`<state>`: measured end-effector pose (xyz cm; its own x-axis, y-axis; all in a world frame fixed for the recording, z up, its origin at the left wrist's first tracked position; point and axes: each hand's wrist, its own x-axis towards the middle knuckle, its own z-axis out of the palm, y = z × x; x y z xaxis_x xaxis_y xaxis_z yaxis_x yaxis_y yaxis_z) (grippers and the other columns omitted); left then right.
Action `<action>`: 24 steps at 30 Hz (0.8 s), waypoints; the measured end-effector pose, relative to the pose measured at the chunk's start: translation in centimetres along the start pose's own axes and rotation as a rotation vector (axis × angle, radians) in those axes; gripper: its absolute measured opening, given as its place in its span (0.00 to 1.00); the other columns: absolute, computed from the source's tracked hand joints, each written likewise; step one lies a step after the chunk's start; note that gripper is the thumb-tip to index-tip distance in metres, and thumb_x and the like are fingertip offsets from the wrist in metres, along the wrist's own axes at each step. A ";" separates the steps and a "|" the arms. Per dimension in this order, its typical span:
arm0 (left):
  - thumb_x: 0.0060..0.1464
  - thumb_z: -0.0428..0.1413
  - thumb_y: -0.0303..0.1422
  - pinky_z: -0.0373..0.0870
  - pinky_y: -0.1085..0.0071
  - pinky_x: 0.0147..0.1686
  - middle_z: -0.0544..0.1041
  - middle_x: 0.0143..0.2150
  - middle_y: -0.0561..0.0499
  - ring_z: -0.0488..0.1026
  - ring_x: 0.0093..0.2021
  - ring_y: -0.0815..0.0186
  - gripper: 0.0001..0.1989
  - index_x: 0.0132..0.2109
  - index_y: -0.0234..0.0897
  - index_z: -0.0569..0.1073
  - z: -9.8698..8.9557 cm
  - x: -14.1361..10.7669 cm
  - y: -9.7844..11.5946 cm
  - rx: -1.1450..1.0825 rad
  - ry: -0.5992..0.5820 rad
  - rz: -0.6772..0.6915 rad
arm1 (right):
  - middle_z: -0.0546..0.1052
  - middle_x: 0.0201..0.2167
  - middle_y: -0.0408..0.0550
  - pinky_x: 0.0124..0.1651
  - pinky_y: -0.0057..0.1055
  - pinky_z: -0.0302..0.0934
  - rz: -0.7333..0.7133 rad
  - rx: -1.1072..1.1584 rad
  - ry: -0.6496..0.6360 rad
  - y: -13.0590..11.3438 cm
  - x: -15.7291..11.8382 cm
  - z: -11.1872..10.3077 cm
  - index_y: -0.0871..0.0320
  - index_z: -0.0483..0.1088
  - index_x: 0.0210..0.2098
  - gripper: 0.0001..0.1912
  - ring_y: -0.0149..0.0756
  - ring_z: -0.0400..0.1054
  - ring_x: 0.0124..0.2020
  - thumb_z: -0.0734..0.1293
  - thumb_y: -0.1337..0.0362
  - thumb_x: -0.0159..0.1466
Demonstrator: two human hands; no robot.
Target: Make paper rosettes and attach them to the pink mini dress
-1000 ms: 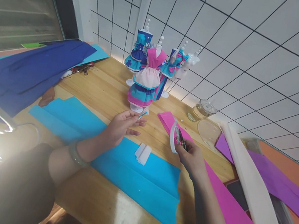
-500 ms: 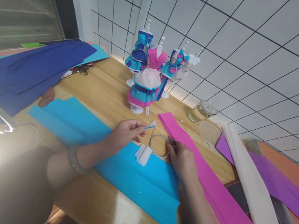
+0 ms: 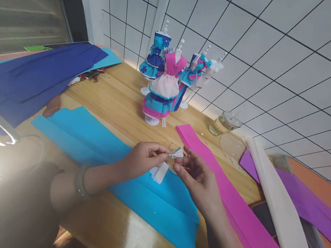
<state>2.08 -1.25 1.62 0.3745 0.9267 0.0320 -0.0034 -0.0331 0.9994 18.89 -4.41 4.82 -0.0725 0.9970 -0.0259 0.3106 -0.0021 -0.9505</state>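
Observation:
My left hand (image 3: 145,161) pinches a small paper bow (image 3: 178,153), pale with blue edges, between thumb and fingertips. Close by on the right is my right hand (image 3: 202,179), fingers apart around the bow's free end; whether they touch it I cannot tell. Beneath both hands lies a coil of thin wire (image 3: 171,166), partly covered by them. Small folded white paper pieces (image 3: 160,175) rest on the wide blue crepe paper (image 3: 102,141) just below. No scissors show in either hand.
Small dress forms in paper dresses (image 3: 165,86) stand at the back, one bare form (image 3: 213,69) behind. A lidded glass (image 3: 223,124) is by the tiled wall. Pink (image 3: 235,199), white (image 3: 283,215) and purple paper (image 3: 305,196) lie right, dark blue paper (image 3: 40,73) left.
My right hand has let go of the scissors and moved up to the bow with its fingers opened. My left hand has brought the bow slightly right and down.

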 end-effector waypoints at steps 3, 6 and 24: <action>0.49 0.52 0.36 0.66 0.74 0.28 0.74 0.31 0.49 0.68 0.27 0.70 0.13 0.38 0.33 0.73 0.2 -0.2 -0.1 -0.011 -0.051 0.003 | 0.71 0.30 0.45 0.38 0.36 0.61 0.032 0.097 0.003 0.3 0.1 0.5 0.57 0.58 0.53 0.30 0.36 0.66 0.34 0.68 0.60 0.53; 0.48 0.53 0.36 0.66 0.75 0.27 0.73 0.30 0.50 0.68 0.27 0.71 0.12 0.37 0.33 0.73 0.3 -0.2 0.0 -0.061 -0.083 -0.006 | 0.69 0.27 0.43 0.36 0.35 0.62 0.028 0.107 0.012 0.8 0.2 0.5 0.57 0.58 0.53 0.29 0.34 0.66 0.31 0.68 0.61 0.53; 0.46 0.54 0.31 0.61 0.72 0.29 0.70 0.25 0.49 0.66 0.26 0.71 0.06 0.30 0.30 0.72 -0.5 0.2 0.0 -0.740 -0.439 -0.403 | 0.73 0.27 0.43 0.39 0.37 0.62 -0.008 0.303 -0.230 1.1 0.6 -0.5 0.53 0.52 0.56 0.38 0.37 0.69 0.33 0.70 0.58 0.49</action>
<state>1.65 -0.90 1.61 0.7905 0.5876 -0.1727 -0.3275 0.6438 0.6916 19.65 -3.80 3.93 -0.2954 0.9539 -0.0540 0.0177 -0.0510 -0.9985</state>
